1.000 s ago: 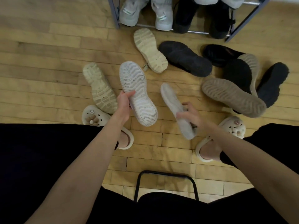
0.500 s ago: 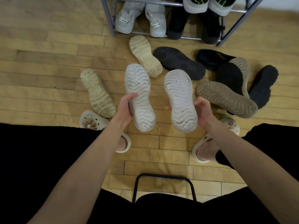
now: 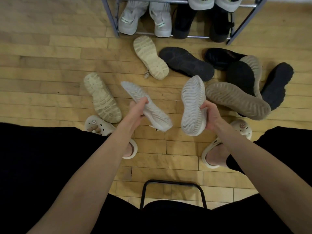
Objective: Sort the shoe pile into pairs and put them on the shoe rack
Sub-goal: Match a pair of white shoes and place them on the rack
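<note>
My left hand (image 3: 137, 108) grips a white sneaker (image 3: 152, 114) by its side, sole up and tilted, toe pointing up-left. My right hand (image 3: 211, 115) holds the matching white sneaker (image 3: 192, 105), sole facing me. On the floor lie two cream chunky shoes (image 3: 101, 97) (image 3: 150, 56) sole up, a tan-soled shoe (image 3: 236, 98) and several black shoes (image 3: 185, 62) piled at the right. The grey metal shoe rack (image 3: 110, 19) stands at the top with a grey pair (image 3: 145, 19) and a black pair (image 3: 200, 22) on its low shelf.
I sit on a black-framed stool (image 3: 172, 183), my legs in black shorts and my feet in cream clogs (image 3: 96, 124) (image 3: 241, 128). Bare wooden floor (image 3: 42, 65) spreads to the left of the pile.
My left hand has twisted its white sneaker so the toe swings left and the sole tilts edge-on. My right hand has shifted its sneaker slightly right, and the view has moved down.
</note>
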Available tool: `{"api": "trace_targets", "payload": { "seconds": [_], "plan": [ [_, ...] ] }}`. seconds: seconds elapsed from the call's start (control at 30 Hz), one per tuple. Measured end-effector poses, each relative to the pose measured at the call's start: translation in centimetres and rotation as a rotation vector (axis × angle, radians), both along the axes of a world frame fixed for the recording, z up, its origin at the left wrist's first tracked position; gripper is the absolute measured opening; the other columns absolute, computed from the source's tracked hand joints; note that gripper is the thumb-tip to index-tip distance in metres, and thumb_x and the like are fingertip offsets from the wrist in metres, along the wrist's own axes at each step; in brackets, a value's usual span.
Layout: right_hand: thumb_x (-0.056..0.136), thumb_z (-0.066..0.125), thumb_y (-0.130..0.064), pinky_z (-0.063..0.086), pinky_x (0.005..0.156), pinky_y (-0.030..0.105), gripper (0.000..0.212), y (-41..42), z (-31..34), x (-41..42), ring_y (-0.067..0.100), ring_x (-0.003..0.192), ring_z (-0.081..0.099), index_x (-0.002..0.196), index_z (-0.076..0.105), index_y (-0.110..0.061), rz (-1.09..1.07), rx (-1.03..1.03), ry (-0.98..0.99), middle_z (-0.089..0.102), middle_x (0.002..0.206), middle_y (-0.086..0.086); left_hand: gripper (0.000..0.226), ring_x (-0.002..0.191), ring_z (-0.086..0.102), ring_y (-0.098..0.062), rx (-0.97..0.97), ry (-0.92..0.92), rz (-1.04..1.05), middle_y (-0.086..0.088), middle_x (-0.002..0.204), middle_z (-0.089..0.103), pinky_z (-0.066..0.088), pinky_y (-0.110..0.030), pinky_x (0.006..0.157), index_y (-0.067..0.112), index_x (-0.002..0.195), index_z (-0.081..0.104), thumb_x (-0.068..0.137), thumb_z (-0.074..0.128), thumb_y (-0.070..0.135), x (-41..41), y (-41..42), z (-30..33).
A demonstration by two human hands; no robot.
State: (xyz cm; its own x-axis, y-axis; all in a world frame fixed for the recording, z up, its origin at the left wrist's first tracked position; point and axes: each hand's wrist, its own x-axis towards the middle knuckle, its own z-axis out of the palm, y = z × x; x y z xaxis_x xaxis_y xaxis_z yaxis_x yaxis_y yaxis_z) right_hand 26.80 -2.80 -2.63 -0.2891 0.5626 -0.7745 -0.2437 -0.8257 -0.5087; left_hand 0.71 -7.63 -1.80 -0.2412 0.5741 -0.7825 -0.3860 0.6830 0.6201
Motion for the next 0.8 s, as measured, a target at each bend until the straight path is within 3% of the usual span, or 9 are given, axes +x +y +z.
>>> {"api": "trace_targets", "payload": {
  "seconds": [0.07, 0.13, 0.2, 0.3, 0.37, 0.5, 0.57, 0.67, 0.8],
  "plan": [
    [0.067, 0.051, -0.017, 0.052, 0.078, 0.039, 0.047, -0.2, -0.3, -0.2, 0.027, 0.088, 0.060, 0.113, 0.058, -0.011, 0.055, -0.051, -0.126, 0.061, 0.097, 0.012, 0.049, 0.111, 0.060, -0.028, -0.060, 0.221, -0.048, -0.013, 0.124, 0.058, 0.052, -0.042, 0.095, 0.003, 0.132, 0.042, 0.089, 0.060, 0.019, 0.5, 0.1, -0.7],
    [0.066, 0.061, -0.024, 0.052, 0.074, 0.035, 0.059, -0.7, -0.5, -0.8, 0.025, 0.089, 0.059, 0.123, 0.050, -0.012, 0.180, -0.068, -0.337, 0.059, 0.104, 0.011, 0.040, 0.105, 0.063, -0.030, -0.097, 0.474, -0.192, -0.015, 0.119, 0.061, 0.054, -0.044, 0.092, 0.004, 0.118, 0.050, 0.087, 0.064, 0.026, 0.8, 0.0, -1.4],
    [0.072, 0.071, -0.028, 0.051, 0.071, 0.034, 0.068, -1.1, -1.3, -1.4, 0.021, 0.094, 0.059, 0.132, 0.041, -0.016, 0.287, 0.063, -0.623, 0.057, 0.116, 0.007, 0.042, 0.101, 0.063, -0.031, -0.141, 0.708, -0.352, -0.017, 0.114, 0.063, 0.055, -0.044, 0.086, 0.003, 0.107, 0.054, 0.083, 0.068, 0.036, 0.9, -0.1, -2.0],
    [0.067, 0.077, -0.036, 0.044, 0.099, 0.045, 0.087, -2.2, -2.9, -1.8, 0.027, 0.122, 0.045, 0.140, 0.032, -0.024, 0.546, 0.312, -1.067, 0.044, 0.134, 0.008, 0.050, 0.107, 0.054, -0.031, -0.178, 0.926, -0.532, -0.021, 0.112, 0.059, 0.052, -0.044, 0.087, 0.002, 0.104, 0.056, 0.080, 0.069, 0.045, 1.4, -0.2, -2.9],
    [0.066, 0.077, -0.036, 0.036, 0.105, 0.049, 0.090, -3.0, -3.8, -2.1, 0.034, 0.129, 0.034, 0.140, 0.027, -0.027, 0.629, 0.350, -1.202, 0.036, 0.137, 0.013, 0.051, 0.110, 0.048, -0.030, -0.175, 0.901, -0.596, -0.021, 0.117, 0.052, 0.049, -0.043, 0.089, 0.005, 0.105, 0.055, 0.080, 0.069, 0.048, 1.9, -0.5, -3.6],
    [0.068, 0.079, -0.039, 0.035, 0.100, 0.047, 0.093, -3.9, -4.8, -2.6, 0.038, 0.124, 0.036, 0.140, 0.023, -0.020, 0.689, 0.371, -1.257, 0.035, 0.133, 0.018, 0.054, 0.117, 0.046, -0.033, -0.106, 0.809, -0.767, -0.016, 0.127, 0.039, 0.044, -0.041, 0.100, 0.019, 0.124, 0.045, 0.081, 0.072, 0.039, 2.7, -1.4, -4.5],
    [0.069, 0.080, -0.039, 0.036, 0.100, 0.046, 0.097, -4.2, -5.1, -2.8, 0.039, 0.123, 0.038, 0.142, 0.020, -0.015, 0.723, 0.376, -1.280, 0.036, 0.133, 0.019, 0.077, 0.118, 0.045, -0.034, -0.078, 0.900, -0.854, -0.018, 0.129, 0.037, 0.043, -0.041, 0.100, 0.020, 0.139, 0.032, 0.078, 0.077, 0.031, 3.8, -2.2, -4.9],
    [0.069, 0.081, -0.036, 0.035, 0.102, 0.047, 0.110, -4.5, -5.3, -3.5, 0.041, 0.125, 0.036, 0.147, 0.010, -0.007, 0.769, 0.343, -1.299, 0.033, 0.136, 0.023, 0.115, 0.119, 0.042, -0.032, -0.160, 1.093, -0.814, -0.020, 0.133, 0.036, 0.042, -0.040, 0.101, 0.010, 0.148, 0.014, 0.064, 0.082, 0.047, 5.6, -3.5, -5.5],
    [0.067, 0.083, -0.036, 0.038, 0.099, 0.048, 0.120, -4.2, -4.7, -4.3, 0.040, 0.123, 0.038, 0.149, 0.000, -0.006, 0.892, 0.323, -1.340, 0.032, 0.137, 0.023, 0.132, 0.131, 0.034, -0.035, -0.425, 0.912, -0.824, -0.024, 0.146, 0.025, 0.039, -0.041, 0.106, -0.001, 0.150, 0.003, 0.062, 0.076, 0.065, 6.7, -4.4, -6.2]
  ]
}}
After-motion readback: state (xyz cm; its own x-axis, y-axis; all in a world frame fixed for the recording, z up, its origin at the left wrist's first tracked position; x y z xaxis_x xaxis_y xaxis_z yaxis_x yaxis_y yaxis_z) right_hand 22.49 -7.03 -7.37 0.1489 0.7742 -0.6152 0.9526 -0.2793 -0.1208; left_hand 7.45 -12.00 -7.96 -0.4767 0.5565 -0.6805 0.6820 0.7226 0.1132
